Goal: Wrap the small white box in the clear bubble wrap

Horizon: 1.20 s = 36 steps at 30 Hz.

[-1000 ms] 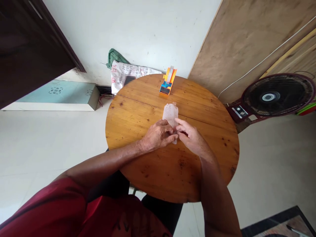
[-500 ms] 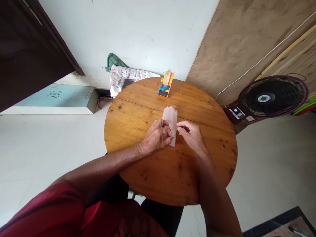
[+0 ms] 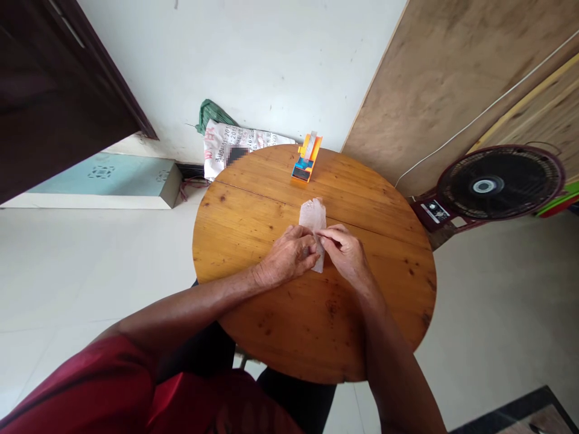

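A small clear plastic bag [image 3: 312,216] lies flat near the middle of the round wooden table [image 3: 271,205]. My left hand [image 3: 287,260] rests on its near left part with the fingers curled and pressing it down. My right hand [image 3: 344,253] touches the bag's right edge, fingers bent in a pinch on it. The bag's near end is hidden under both hands. An orange and blue box [image 3: 306,161] with a strip sticking out stands at the table's far edge.
A black floor fan [image 3: 495,185] stands to the right by a plywood wall. A printed white sack [image 3: 235,146] and green cloth lie on the floor behind the table. A pale blue step [image 3: 104,178] and a dark door are at left.
My right hand, apart from the bag half a second ago, has come back to its right edge and pinches it. My left hand has stayed on the bag.
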### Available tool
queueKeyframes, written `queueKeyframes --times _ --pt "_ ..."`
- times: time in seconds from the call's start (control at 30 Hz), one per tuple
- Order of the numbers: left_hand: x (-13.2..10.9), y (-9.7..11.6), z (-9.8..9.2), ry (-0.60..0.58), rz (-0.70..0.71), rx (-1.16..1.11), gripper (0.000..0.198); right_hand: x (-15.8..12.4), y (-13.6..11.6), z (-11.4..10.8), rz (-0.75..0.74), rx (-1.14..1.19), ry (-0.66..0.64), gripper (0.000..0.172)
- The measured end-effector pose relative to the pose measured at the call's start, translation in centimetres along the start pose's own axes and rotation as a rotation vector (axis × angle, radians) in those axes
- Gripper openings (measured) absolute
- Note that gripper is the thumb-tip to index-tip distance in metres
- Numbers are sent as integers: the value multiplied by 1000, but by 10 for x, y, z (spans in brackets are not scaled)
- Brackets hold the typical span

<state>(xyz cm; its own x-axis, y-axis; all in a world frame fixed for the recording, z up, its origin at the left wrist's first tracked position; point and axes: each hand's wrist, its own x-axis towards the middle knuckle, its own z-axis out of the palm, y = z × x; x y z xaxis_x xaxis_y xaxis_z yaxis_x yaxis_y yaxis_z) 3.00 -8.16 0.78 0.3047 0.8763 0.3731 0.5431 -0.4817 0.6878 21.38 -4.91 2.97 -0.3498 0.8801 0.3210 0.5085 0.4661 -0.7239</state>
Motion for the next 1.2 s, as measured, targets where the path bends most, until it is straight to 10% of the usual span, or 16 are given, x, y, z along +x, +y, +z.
queueKeyframes --times 1.2 --pt "3 -1 -3 -63 107 53 7 4 15 2 269 61 49 28"
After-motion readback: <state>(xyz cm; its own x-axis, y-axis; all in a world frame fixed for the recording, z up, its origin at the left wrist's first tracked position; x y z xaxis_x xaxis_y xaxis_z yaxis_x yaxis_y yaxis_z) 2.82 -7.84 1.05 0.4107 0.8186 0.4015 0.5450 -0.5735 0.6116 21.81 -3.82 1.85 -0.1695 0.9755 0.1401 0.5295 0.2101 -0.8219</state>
